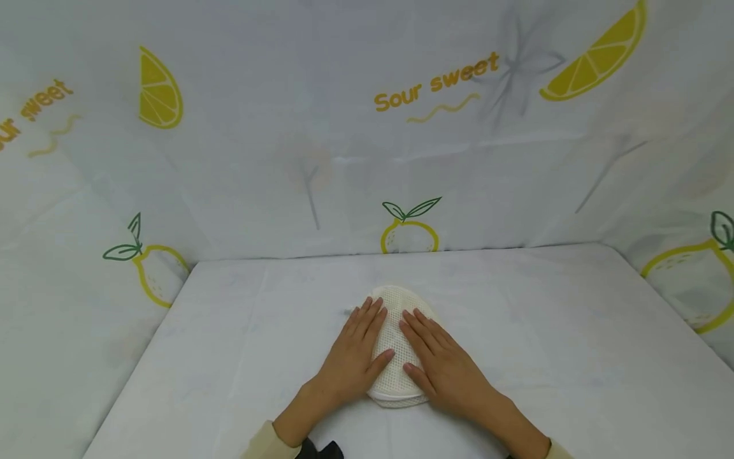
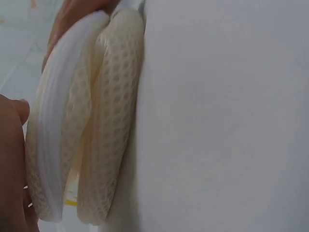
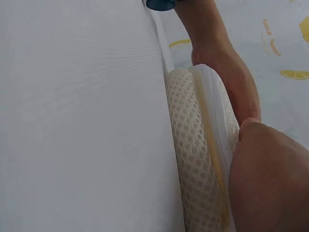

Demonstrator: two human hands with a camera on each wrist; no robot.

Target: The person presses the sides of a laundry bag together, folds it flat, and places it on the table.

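A cream mesh laundry bag (image 1: 395,382) lies on the white table in the head view, with a rounded outline. In the left wrist view the bag (image 2: 116,92) appears as two thick layers, one over the other, with a gap between them and a smooth white band along the upper one. My left hand (image 1: 354,358) rests flat on its left side, fingers extended forward. On the right side my right hand (image 1: 450,371) lies with straight fingers touching the mesh. The right wrist view shows the bag's honeycomb side (image 3: 190,150) standing above the tabletop; the palms' undersides are hidden.
A white cloth covers the table (image 1: 229,357). Behind it hangs a white curtain (image 1: 241,153) printed with lemons and lettering, also along both sides. A small grey tab (image 1: 348,312) sticks out at the bag's left. Something black (image 1: 328,450) shows by the left sleeve.
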